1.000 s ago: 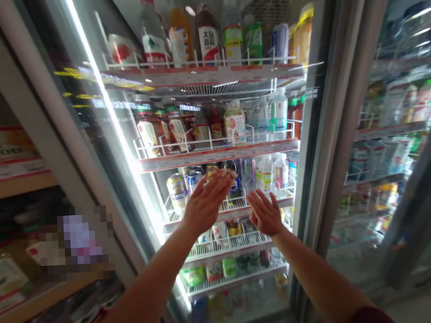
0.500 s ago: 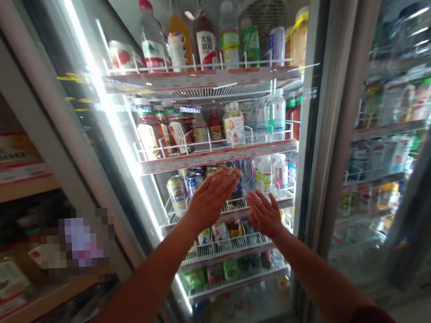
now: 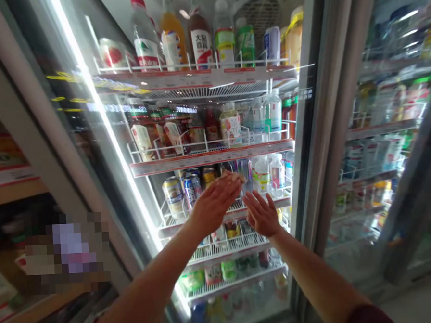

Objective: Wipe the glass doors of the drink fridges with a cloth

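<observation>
Tan cloth (image 3: 235, 176), left hand (image 3: 215, 204) hiding most, lowest drinks (image 3: 214, 308) blurred

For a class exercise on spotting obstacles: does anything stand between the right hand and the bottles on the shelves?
Yes: a glass door, showing reflections, appears to stand between the right hand and the bottles; low wire rails also edge the shelves.

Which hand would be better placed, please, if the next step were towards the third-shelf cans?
Probably the left: in this view, the left hand shows closer to the cans, while the right hand is farther right, below the bottles.
</observation>
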Available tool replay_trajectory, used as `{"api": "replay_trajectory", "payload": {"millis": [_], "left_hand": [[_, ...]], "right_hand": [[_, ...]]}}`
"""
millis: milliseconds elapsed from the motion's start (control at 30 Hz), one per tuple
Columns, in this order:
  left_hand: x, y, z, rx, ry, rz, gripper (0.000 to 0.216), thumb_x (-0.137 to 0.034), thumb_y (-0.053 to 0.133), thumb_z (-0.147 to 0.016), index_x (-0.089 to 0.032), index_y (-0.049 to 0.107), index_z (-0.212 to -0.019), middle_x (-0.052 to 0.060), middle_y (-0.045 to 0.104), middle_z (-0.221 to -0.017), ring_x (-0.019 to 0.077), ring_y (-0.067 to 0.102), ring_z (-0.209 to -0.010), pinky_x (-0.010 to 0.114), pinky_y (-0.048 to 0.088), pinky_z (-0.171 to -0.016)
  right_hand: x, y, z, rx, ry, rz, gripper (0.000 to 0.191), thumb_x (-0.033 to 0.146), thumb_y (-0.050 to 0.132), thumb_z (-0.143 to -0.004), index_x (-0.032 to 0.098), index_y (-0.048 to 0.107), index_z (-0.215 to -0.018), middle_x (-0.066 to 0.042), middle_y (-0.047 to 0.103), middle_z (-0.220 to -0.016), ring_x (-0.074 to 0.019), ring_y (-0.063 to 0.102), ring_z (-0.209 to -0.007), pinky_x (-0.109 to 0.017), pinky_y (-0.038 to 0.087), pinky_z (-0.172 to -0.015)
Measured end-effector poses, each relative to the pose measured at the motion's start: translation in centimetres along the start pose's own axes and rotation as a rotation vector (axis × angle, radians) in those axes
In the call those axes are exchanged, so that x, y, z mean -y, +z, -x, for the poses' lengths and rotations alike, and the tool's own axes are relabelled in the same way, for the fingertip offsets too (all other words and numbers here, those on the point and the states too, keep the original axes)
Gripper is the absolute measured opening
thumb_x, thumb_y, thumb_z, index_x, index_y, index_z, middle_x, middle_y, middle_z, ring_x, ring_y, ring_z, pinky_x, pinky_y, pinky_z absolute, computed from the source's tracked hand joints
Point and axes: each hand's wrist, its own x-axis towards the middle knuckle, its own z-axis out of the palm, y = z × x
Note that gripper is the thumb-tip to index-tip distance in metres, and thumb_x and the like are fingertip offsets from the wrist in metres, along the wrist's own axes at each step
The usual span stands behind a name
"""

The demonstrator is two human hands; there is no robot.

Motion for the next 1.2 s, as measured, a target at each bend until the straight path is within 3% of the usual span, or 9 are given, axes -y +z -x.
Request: {"api": "replay_trajectory", "payload": {"millis": [167, 267, 400, 500, 667, 800, 967, 1133, 1200], "left_hand": [[5.4, -2.6, -3.6, -0.135, -0.278, -0.105, 0.059, -0.007, 0.039, -0.1, -0.015, 0.038, -0.159, 0.006, 0.036, -0.166, 0.0234, 0.017, -0.159, 0.049, 0.021, -0.131], [5.5, -2.5, -5.3, -0.19, -0.381, -0.077, 0.059, -0.008, 0.039, -0.099, -0.013, 0.037, -0.158, 0.008, 0.036, -0.166, 0.0258, 0.014, -0.16, 0.052, 0.023, -0.131], [0.4, 0.6, -4.9, -0.042, -0.041, 0.054, 0.06, -0.009, 0.046, -0.096, -0.015, 0.043, -0.156, 0.005, 0.04, -0.164, 0.0223, 0.014, -0.16, 0.044, 0.023, -0.132], [0.4, 0.7, -4.8, 0.001, 0.082, 0.028, 0.055, -0.01, 0.043, -0.099, -0.018, 0.046, -0.154, 0.002, 0.041, -0.164, 0.0211, 0.022, -0.158, 0.043, 0.021, -0.133], [8.2, -3.7, -6.0, -0.178, -0.423, -0.164, 0.062, -0.008, 0.041, -0.099, -0.013, 0.031, -0.161, 0.009, 0.033, -0.167, 0.0278, 0.019, -0.159, 0.057, 0.019, -0.131], [6.2, -2.9, -3.7, -0.192, -0.51, -0.135, 0.068, -0.007, 0.043, -0.097, -0.013, 0.025, -0.163, 0.01, 0.028, -0.17, 0.0293, 0.007, -0.161, 0.056, 0.02, -0.131], [0.1, 0.1, 1.8, -0.004, -0.022, -0.03, 0.07, -0.001, 0.04, -0.094, -0.02, 0.035, -0.161, 0.003, 0.041, -0.164, 0.0227, 0.014, -0.16, 0.044, 0.019, -0.133], [5.0, -3.1, 4.3, -0.084, -0.391, -0.156, 0.072, -0.008, 0.045, -0.099, -0.02, 0.02, -0.165, 0.01, 0.03, -0.169, 0.0299, 0.015, -0.16, 0.056, 0.022, -0.13], [5.0, -3.3, 5.3, -0.152, -0.526, -0.163, 0.074, -0.008, 0.047, -0.099, -0.018, 0.016, -0.166, 0.014, 0.022, -0.171, 0.0326, 0.013, -0.16, 0.058, 0.024, -0.128]], "right_hand": [[0.0, 0.0, -0.1, -0.006, -0.001, -0.012, 0.062, 0.02, 0.051, -0.095, 0.021, 0.042, -0.157, -0.006, 0.068, -0.141, -0.018, 0.046, -0.148, -0.042, 0.011, -0.133], [0.0, 0.0, -0.2, -0.006, 0.001, -0.017, 0.061, 0.02, 0.05, -0.095, 0.02, 0.044, -0.156, -0.006, 0.068, -0.141, -0.0178, 0.045, -0.149, -0.042, 0.011, -0.133], [0.0, 0.1, -0.1, -0.012, -0.004, -0.02, 0.06, 0.018, 0.051, -0.093, 0.02, 0.048, -0.153, -0.007, 0.068, -0.141, -0.0179, 0.041, -0.152, -0.043, 0.011, -0.133], [0.0, 0.1, 0.0, -0.017, -0.014, -0.027, 0.056, 0.018, 0.051, -0.094, 0.017, 0.052, -0.15, -0.008, 0.068, -0.14, -0.0181, 0.035, -0.154, -0.044, 0.011, -0.133], [-0.1, 0.3, 0.1, -0.011, -0.011, -0.024, 0.053, 0.019, 0.05, -0.095, 0.018, 0.054, -0.148, -0.007, 0.068, -0.141, -0.0172, 0.034, -0.155, -0.044, 0.011, -0.134], [-0.1, 0.2, 0.0, -0.01, -0.012, -0.025, 0.051, 0.02, 0.05, -0.096, 0.018, 0.055, -0.147, -0.007, 0.068, -0.141, -0.0167, 0.033, -0.155, -0.043, 0.011, -0.134], [-0.1, 0.1, 0.0, -0.013, -0.009, -0.012, 0.054, 0.019, 0.049, -0.095, 0.019, 0.052, -0.15, -0.007, 0.068, -0.14, -0.0169, 0.038, -0.153, -0.043, 0.012, -0.133], [-0.2, 0.1, 0.1, -0.006, -0.01, -0.018, 0.059, 0.019, 0.05, -0.095, 0.019, 0.047, -0.153, -0.007, 0.068, -0.14, -0.0169, 0.037, -0.153, -0.042, 0.011, -0.133], [-0.2, 0.0, 0.1, -0.003, -0.008, -0.021, 0.06, 0.019, 0.049, -0.095, 0.019, 0.045, -0.155, -0.007, 0.067, -0.141, -0.0168, 0.038, -0.153, -0.042, 0.01, -0.133]]}}
